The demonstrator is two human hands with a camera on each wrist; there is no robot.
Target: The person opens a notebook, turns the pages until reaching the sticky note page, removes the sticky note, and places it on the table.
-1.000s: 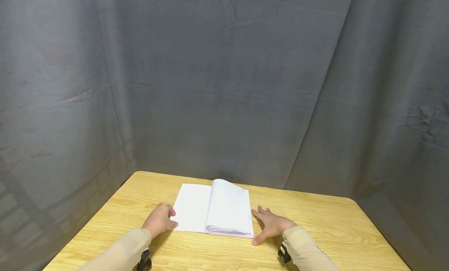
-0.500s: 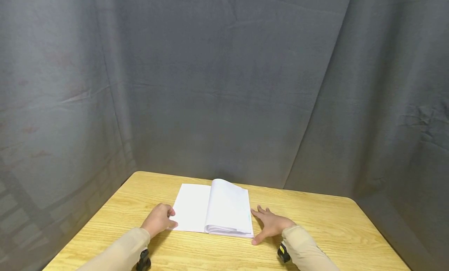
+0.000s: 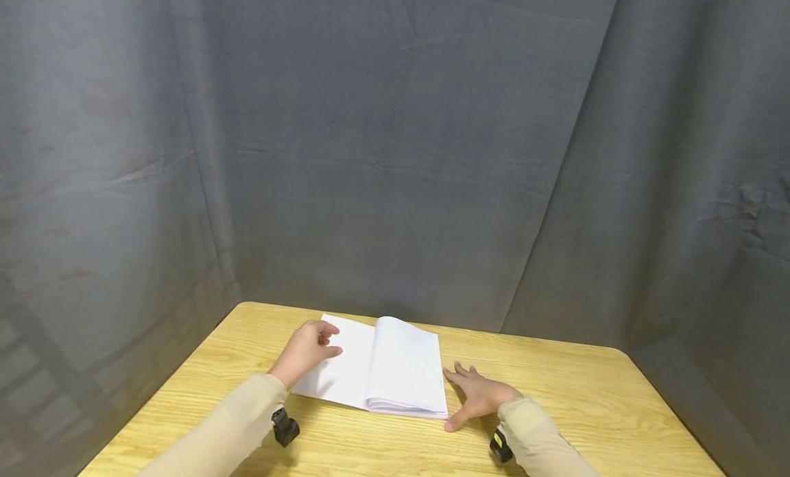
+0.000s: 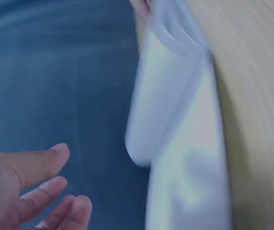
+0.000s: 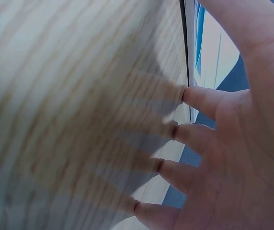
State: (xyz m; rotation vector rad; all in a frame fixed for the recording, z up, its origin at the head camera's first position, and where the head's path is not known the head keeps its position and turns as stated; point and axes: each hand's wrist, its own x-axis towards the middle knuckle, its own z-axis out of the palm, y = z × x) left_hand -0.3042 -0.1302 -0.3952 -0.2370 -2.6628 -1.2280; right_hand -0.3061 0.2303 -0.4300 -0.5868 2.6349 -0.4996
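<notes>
I have the left hand (image 3: 308, 350) up in the air over the left page of an open paper book (image 3: 375, 364), its fingers loosely bent and parted from the thumb, with nothing in its grasp. The left wrist view shows me a gap between those fingers and the paper, and a soft shadow falls on the page below. The book lies on the wood-grain desk (image 3: 586, 401) between the two hands, its left leaf under the left hand, its thicker right-hand stack toward the right hand (image 3: 481, 395). Close to the fold, that stack bulges up in a rounded curve.

I see the right hand spread wide, fingertips down on the desk just beside the book's right edge, gripping nothing. I cannot tell whether its index finger and thumb touch the pages. A black wrist camera (image 3: 285, 427) sits below the left hand's beige sleeve (image 3: 216, 429). Beyond both hands, grey cloth (image 3: 395, 155) hangs behind the desk.
</notes>
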